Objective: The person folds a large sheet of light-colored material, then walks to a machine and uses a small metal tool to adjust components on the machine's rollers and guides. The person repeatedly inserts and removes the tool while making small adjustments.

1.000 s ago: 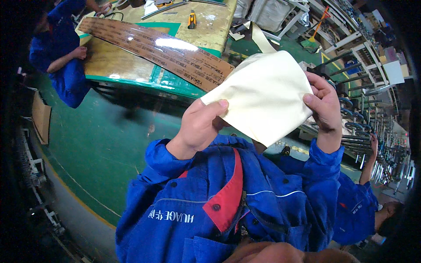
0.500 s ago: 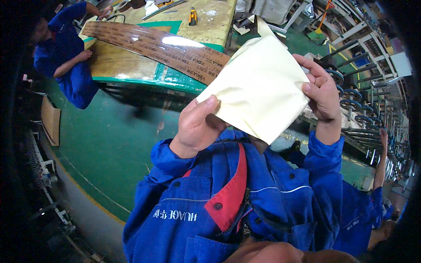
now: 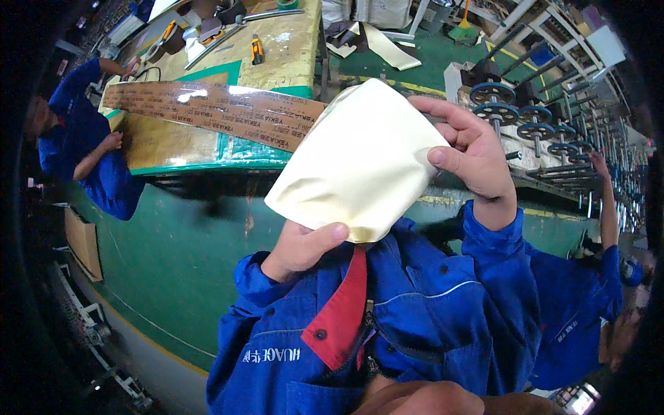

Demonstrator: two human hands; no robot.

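Note:
A pale cream sheet (image 3: 360,159), softly creased and curved, is held up in front of my chest. My left hand (image 3: 308,249) grips its lower edge, thumb on top and the other fingers hidden beneath. At the right edge, my right hand (image 3: 477,152) pinches the sheet between thumb and fingers. The sheet's underside is hidden. Beyond it, a long brown printed strip (image 3: 207,107) lies across the worktable (image 3: 290,66).
An orange-and-black utility knife (image 3: 257,50) and green tape (image 3: 287,4) rest on the table. A co-worker in blue (image 3: 90,145) stands at its left end, another (image 3: 570,318) at right. Blue-rimmed wheels (image 3: 492,93) on racks stand at right; a cream offcut (image 3: 391,50) lies on the floor.
The sheet has moved left and turned in my hands. My left hand has shifted down along its lower edge. The view has swung, showing more of the table's far side.

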